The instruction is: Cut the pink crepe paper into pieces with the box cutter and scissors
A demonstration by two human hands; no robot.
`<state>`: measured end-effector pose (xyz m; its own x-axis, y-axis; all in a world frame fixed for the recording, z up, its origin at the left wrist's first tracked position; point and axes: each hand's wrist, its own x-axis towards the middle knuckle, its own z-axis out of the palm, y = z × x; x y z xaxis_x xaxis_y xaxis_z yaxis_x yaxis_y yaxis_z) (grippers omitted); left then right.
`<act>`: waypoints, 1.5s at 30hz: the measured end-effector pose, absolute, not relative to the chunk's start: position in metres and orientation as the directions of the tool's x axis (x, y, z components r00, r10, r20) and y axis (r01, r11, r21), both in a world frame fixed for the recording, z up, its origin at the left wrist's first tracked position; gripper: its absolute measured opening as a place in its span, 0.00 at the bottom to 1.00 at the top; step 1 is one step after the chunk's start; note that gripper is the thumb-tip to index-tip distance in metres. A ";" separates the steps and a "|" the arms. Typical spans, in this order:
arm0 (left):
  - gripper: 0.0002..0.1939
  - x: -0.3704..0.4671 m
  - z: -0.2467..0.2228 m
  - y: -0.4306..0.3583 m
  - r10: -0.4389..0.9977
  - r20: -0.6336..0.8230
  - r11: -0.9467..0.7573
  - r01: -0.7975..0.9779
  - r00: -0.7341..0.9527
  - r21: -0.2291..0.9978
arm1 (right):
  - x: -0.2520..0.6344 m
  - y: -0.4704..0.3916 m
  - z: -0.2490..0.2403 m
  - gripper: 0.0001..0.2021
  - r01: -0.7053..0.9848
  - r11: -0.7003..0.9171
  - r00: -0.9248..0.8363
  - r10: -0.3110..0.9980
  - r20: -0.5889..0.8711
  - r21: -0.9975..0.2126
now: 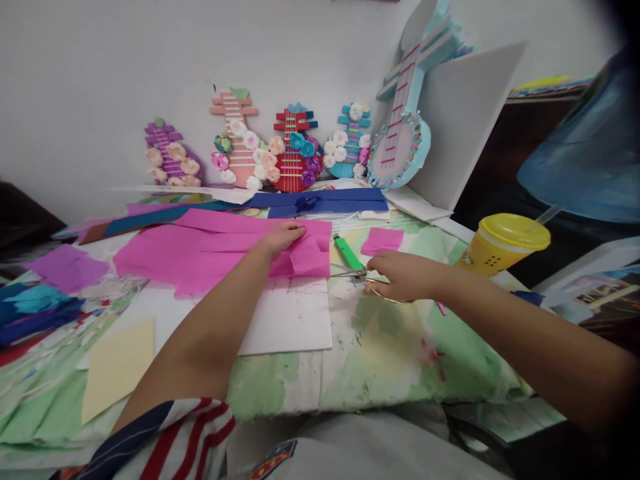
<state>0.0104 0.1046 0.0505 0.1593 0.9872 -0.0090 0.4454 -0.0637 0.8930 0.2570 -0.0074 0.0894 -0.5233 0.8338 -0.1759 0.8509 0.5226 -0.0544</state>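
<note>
Pink crepe paper (220, 243) lies spread across the middle of the table, partly over a white board (285, 327). My left hand (286, 239) pinches the paper near its right end, where a piece is folded up. My right hand (395, 275) has its fingers in the gold handles of a pair of scissors (357, 272). The scissor blades point left and reach the lower right corner of the pink paper. Just behind the scissors lies a green cutter (347, 252). A small cut pink piece (383, 241) rests beyond my right hand.
Decorated paper instruments (295, 157) lean on the wall behind blue crepe paper (345, 200). A yellow lidded cup (505, 243) stands at the right. Purple paper (70, 268), blue paper (40, 303) and a cream sheet (120, 363) lie at the left.
</note>
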 end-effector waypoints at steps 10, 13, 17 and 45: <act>0.11 -0.006 0.077 0.095 0.983 0.119 -0.176 0.515 0.141 0.839 | 0.234 0.035 0.077 0.24 0.818 0.553 -0.521 0.829 -0.204 0.160; 0.11 -0.006 0.081 0.090 0.977 0.134 -0.202 0.534 0.164 0.821 | 0.240 0.039 0.082 0.25 0.814 0.554 -0.524 0.831 -0.188 0.178; 0.11 -0.009 0.083 0.087 0.973 0.155 -0.228 0.580 0.172 0.782 | 0.249 0.041 0.086 0.25 0.817 0.558 -0.531 0.826 -0.190 0.143; 0.12 0.001 0.088 0.080 0.949 0.248 -0.312 0.683 0.193 0.661 | 0.239 0.062 0.085 0.22 0.758 0.640 -0.612 0.764 -0.205 0.124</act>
<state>0.0007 0.0797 0.0875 0.1934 0.9493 0.2479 0.6828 -0.3117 0.6608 0.2389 0.0618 0.0846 -0.6115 0.7641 -0.2052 0.7583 0.6401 0.1238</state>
